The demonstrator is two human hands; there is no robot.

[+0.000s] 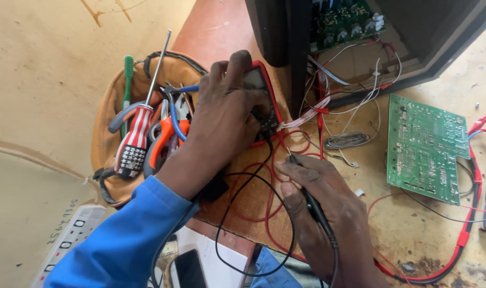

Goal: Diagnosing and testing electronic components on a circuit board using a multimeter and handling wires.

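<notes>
My left hand [227,114] presses its fingers on the red multimeter [264,101] near the worktop's middle, and my right hand [320,205] pinches the black probe [309,200]. I think the tangled red leads [264,213] could snag and pull the meter off.

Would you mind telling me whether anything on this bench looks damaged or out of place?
The green board lies loose on the bench, outside the black case, with wires spilling from the case. The bench is stained near its front edge.
</notes>
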